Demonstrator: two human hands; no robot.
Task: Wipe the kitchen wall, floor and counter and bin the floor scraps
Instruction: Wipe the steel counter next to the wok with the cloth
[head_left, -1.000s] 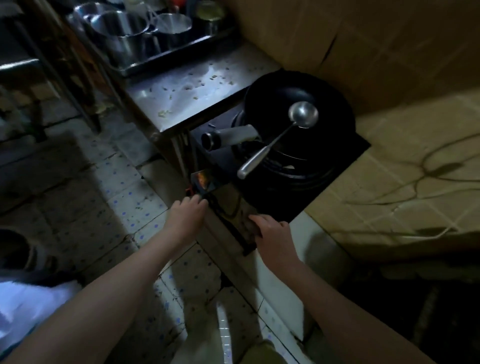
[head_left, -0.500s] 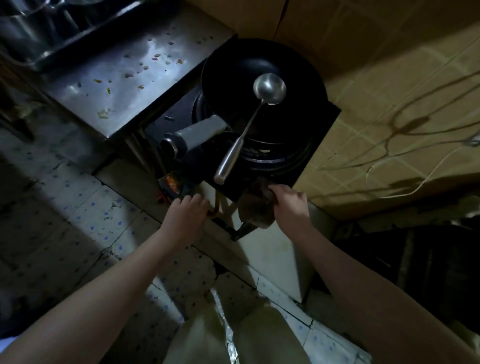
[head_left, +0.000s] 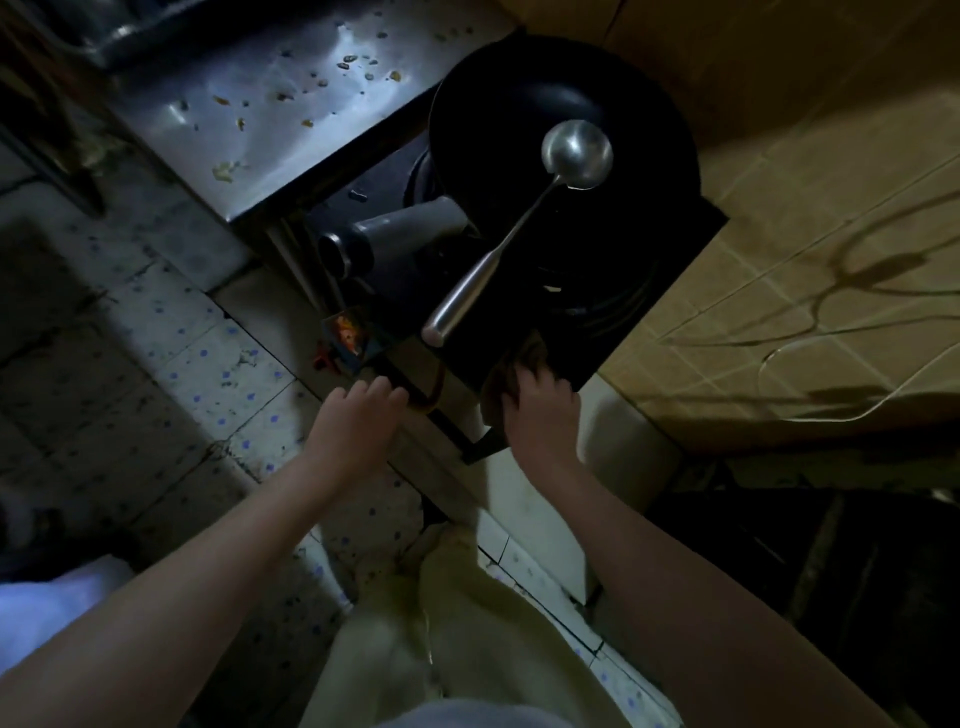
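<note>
**Cloth at front right corner of stove, in right hand**

Cloth (head_left: 497, 389): dark, bunched, pressed against the near right corner of the black stove (head_left: 654, 291). Part of it hangs down over the front edge. Colour is uncertain in the low light.

Right hand (head_left: 543, 415): fingers curled over the cloth, gripping it against the stove corner. Fingertips are hidden in the fabric.

Left hand (head_left: 358, 421): fingers nearly straight and relaxed, tips at the stove's front edge, just beside an orange hose (head_left: 434, 397). It holds nothing that I can see. Contact with the edge cannot be confirmed.

On the stove: a black wok (head_left: 488, 98), its grey handle (head_left: 410, 228) pointing toward the floor side. A steel ladle (head_left: 514, 234) lies across the wok, bowl inside and handle over the near rim.

Surface (head_left: 270, 150): steel, left of the stove and touching it. Food scraps (head_left: 348, 61) are scattered over it, with a pale smear near its front edge.

Wall (head_left: 789, 218): tan tiles right of the stove, with a thin white wire (head_left: 768, 364) looped against it.

Floor (head_left: 156, 338): pale tiles with blue dots, grimy, grout dark. A small coloured box (head_left: 347, 336) sits low at the stove front.

Person's cream trousers (head_left: 467, 639) show at the bottom centre.
</note>
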